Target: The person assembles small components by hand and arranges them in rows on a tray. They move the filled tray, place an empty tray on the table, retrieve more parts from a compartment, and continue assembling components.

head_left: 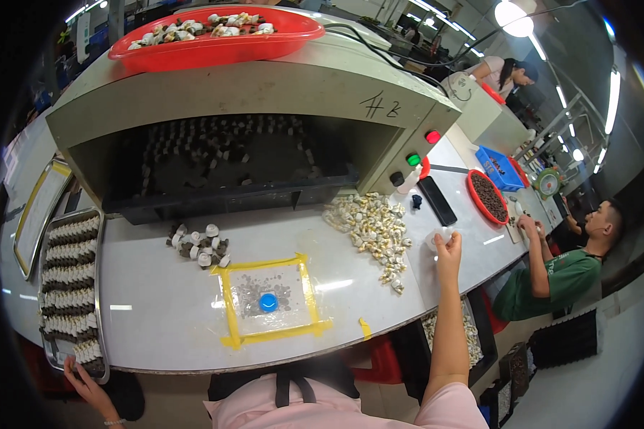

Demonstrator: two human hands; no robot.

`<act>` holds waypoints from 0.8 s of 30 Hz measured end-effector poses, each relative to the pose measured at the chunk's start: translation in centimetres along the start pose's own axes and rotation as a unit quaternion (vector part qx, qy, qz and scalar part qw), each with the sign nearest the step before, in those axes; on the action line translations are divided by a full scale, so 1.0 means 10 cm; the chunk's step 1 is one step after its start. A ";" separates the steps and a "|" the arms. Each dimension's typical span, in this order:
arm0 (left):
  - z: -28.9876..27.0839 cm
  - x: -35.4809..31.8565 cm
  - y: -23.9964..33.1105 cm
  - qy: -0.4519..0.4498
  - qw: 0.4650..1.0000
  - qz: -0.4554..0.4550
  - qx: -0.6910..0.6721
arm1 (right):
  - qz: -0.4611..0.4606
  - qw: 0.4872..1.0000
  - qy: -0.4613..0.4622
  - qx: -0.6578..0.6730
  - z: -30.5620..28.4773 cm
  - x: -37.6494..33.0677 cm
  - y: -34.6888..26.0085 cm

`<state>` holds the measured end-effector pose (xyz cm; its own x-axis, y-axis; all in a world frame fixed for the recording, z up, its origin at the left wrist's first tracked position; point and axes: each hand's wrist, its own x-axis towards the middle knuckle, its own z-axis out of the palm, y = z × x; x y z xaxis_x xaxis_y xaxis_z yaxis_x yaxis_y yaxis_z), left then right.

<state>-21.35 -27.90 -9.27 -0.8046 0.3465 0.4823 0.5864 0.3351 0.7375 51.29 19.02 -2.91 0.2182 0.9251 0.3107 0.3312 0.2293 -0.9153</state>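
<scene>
At the near left, my left hand [88,388] is at the near corner of a metal tray [106,314], with its fingers bent over the rim. The tray holds rows of small white-and-dark parts [70,274]. My right hand [449,250] reaches out over the right of the table, fingers pinched on a small, translucent whitish thing [440,236] whose kind is unclear. Just beyond it lies a dark phone [437,201]. Left of that hand spreads a pile of white-and-yellow parts [379,232]. A blue cap [267,302] sits on a wet, yellow-taped square [243,330] before me.
A beige machine [265,89] with a dark opening stands at the back, a red basin [222,53] of parts on top. Loose white-and-dark parts [206,250] lie before it. At right are a red tray [488,196], a blue crate [499,169] and a seated person in green [569,279].
</scene>
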 end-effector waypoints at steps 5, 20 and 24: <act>0.29 0.06 1.00 0.128 0.977 0.167 0.017 | 0.046 0.998 0.035 -0.016 0.01 -0.02 0.08; 2.15 -0.06 2.79 -0.407 0.868 0.282 0.047 | 0.026 0.929 -0.214 -0.301 0.47 -1.04 -0.98; 2.27 -0.01 2.76 -0.401 0.869 0.287 0.049 | -0.040 0.934 -0.222 -0.277 0.80 -1.06 -1.02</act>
<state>-2.96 1.17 0.28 -0.0755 0.9668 0.2440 0.9060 -0.0357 0.4217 38.31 9.32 1.06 -0.1895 0.9742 0.1227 0.7808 0.2253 -0.5828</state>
